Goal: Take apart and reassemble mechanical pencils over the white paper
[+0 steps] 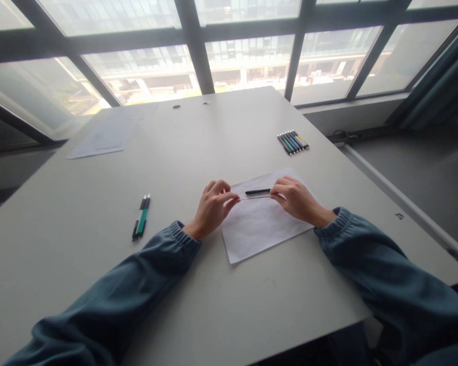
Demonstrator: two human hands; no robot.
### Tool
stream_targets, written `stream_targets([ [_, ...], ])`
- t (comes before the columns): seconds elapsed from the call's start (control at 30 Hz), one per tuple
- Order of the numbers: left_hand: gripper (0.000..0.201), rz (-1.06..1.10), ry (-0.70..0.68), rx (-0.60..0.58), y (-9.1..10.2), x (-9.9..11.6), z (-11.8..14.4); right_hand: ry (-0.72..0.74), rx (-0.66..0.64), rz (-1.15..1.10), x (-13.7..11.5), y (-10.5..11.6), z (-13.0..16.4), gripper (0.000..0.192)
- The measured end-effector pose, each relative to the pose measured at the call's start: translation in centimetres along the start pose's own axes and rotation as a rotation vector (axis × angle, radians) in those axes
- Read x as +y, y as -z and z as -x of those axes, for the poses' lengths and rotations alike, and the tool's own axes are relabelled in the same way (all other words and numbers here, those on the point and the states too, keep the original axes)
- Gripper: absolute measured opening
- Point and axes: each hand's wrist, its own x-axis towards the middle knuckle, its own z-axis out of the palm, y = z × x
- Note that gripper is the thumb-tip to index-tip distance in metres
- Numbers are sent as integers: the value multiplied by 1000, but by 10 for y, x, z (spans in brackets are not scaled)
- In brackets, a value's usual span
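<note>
Above a white sheet of paper (252,234), a thin dark pen refill (255,198) stretches between my two hands. My left hand (213,206) is closed, pinching its left end between thumb and fingertips. At the other end, my right hand (295,198) is also closed in a pinch. Just beyond the refill is a black pen barrel (257,191); its right end is hidden behind my right fingers, so I cannot tell whether they touch it.
Two pens, one with a green grip (143,221), lie left of my left hand. A row of several pens (293,142) with coloured grips lies farther back on the right. More paper (103,134) rests at the white table's (198,147) far left, near the windows.
</note>
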Motion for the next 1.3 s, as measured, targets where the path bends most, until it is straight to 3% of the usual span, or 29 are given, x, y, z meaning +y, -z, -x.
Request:
stream_targets([
  [0.73, 5, 102, -139, 40, 2, 5, -4, 145, 15, -29, -12, -2, 1, 8],
  [1.3, 7, 174, -209, 67, 3, 7, -5, 131, -47, -119, -14, -11, 2, 16],
])
